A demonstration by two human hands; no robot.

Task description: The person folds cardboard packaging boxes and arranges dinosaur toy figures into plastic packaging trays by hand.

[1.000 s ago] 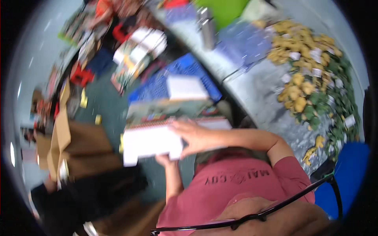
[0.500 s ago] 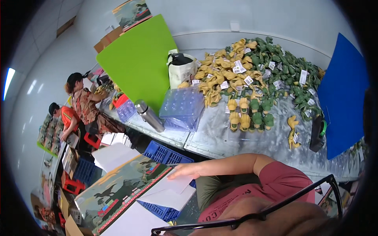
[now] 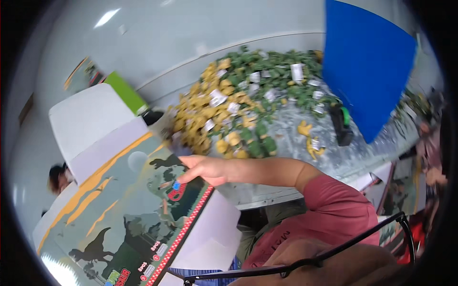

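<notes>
Hand (image 3: 210, 170): lies flat, fingers extended, on the printed box (image 3: 129, 209); which hand it is cannot be told, and nothing is pinched.
Box: under the palm, tilted, white flaps (image 3: 86, 119) raised beyond the fingertips.
Toy heap (image 3: 238, 109): behind the wrist, apart.
Advice: press evenly, steady the far flap.

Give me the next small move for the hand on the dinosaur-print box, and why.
Probably bring the second hand onto the box to steady it. Only the right hand shows, fingers resting flat on the printed face near its upper edge, not wrapped round it. The large flat box sits tilted with white flaps open, off the table where the green and yellow toys are piled. The left hand is out of view.
</notes>
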